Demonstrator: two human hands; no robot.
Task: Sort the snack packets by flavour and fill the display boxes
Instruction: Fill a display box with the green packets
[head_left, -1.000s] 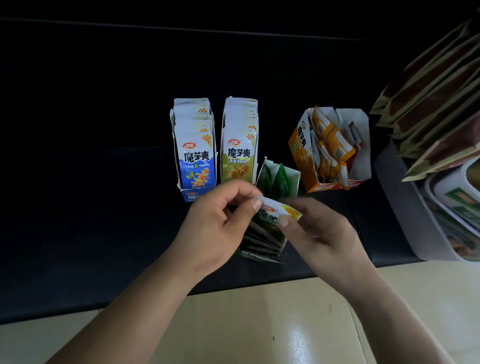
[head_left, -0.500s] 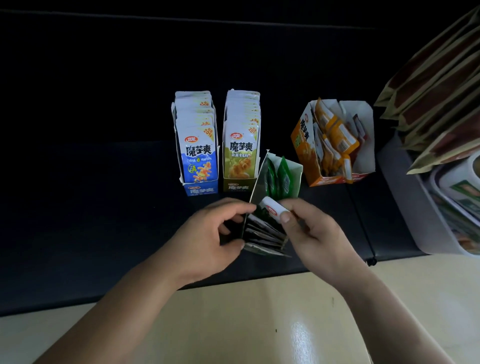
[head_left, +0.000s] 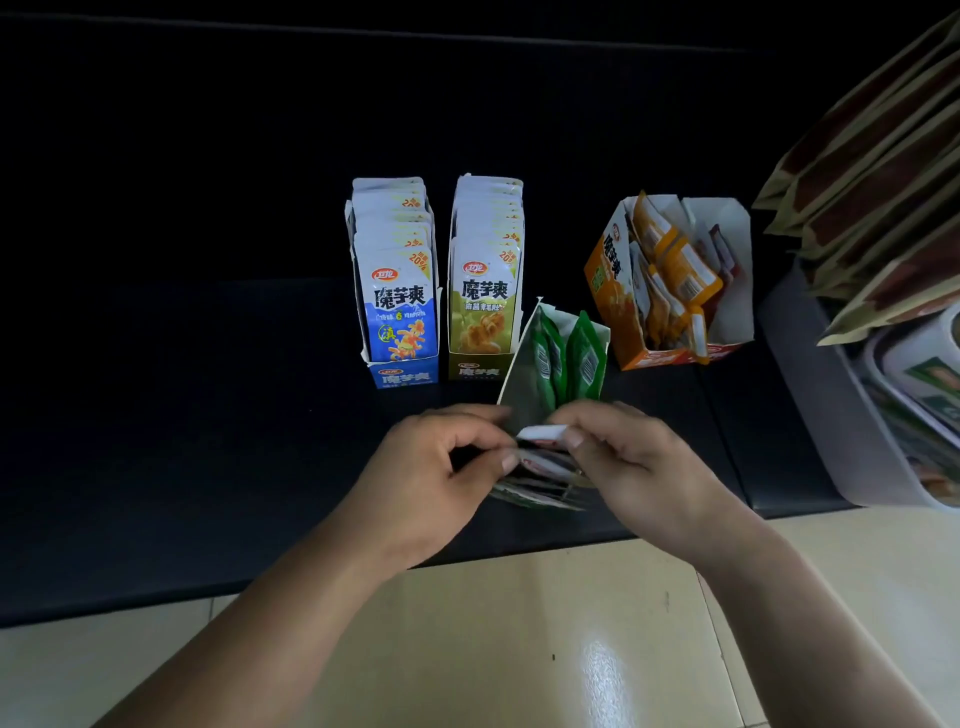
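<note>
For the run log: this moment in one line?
step: filling green box | packet: pinched by left hand and right hand | blue box, olive box: full

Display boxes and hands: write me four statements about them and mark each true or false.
1. The blue box stands left of the olive box. True.
2. The orange box holds a neat upright row. False: its packets lie jumbled at angles.
3. The left hand and right hand both hold a white-edged packet at the green box. True.
4. The olive box is empty. False: a row of packets fills it.
</note>
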